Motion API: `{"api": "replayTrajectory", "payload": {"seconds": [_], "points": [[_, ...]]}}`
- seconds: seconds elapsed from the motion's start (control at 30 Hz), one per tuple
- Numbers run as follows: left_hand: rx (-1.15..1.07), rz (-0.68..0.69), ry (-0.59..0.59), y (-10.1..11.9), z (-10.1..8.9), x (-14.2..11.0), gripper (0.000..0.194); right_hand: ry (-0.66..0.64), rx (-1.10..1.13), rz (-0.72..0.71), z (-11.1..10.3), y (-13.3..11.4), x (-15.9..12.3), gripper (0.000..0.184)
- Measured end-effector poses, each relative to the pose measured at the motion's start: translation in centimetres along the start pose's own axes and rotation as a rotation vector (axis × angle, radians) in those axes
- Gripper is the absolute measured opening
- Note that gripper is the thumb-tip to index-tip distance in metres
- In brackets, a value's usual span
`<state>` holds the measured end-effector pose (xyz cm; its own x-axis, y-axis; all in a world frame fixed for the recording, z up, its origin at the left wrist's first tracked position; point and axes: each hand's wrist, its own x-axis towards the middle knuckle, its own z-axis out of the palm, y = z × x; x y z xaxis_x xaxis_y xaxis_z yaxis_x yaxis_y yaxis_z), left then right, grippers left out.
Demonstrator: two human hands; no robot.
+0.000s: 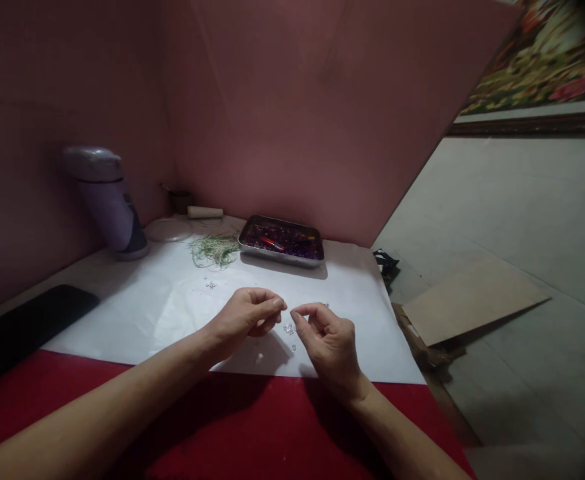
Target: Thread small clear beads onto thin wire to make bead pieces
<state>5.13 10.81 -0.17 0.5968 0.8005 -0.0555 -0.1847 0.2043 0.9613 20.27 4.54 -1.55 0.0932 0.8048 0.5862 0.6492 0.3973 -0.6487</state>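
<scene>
My left hand (253,313) and my right hand (328,335) face each other above a white sheet (172,327), thumb and forefinger pinched together on both. A narrow gap separates the two sets of fingertips. Whatever the pinches hold is too small to make out. Several small clear beads (289,329) lie on the sheet between the hands, partly hidden by my right hand. Another little group of clear beads (211,285) rests farther back on the left. Behind the hands stands a metal tray (282,256) of dark purple beads, with a red-handled tool lying on top.
A tangle of pale green thread (215,251) lies left of the tray. A lilac flask (112,213) stands at the back left, near a pale roll (205,212). At the left edge is a black flat object (37,320). Red cloth (192,427) covers the near edge.
</scene>
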Motion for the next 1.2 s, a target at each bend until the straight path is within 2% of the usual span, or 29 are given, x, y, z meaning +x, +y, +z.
{"api": "replayTrajectory", "payload": {"seconds": [0.27, 0.5, 0.67, 1.2], "points": [[-0.135, 0.009, -0.041, -0.68, -0.63, 0.41, 0.02, 0.027, -0.045, -0.039, -0.01, 0.07, -0.22, 0.013], [-0.218, -0.121, -0.062, -0.64, -0.37, 0.29, 0.017, 0.061, -0.115, -0.091, 0.19, 0.04, -0.35, 0.014], [-0.291, -0.117, -0.101, -0.63, -0.46, 0.27, 0.012, 0.064, -0.139, -0.107, 0.18, 0.27, -0.43, 0.014], [-0.251, -0.136, -0.061, -0.29, -0.29, 0.04, 0.014, 0.053, -0.161, -0.125, 0.23, 0.25, -0.54, 0.015]]}}
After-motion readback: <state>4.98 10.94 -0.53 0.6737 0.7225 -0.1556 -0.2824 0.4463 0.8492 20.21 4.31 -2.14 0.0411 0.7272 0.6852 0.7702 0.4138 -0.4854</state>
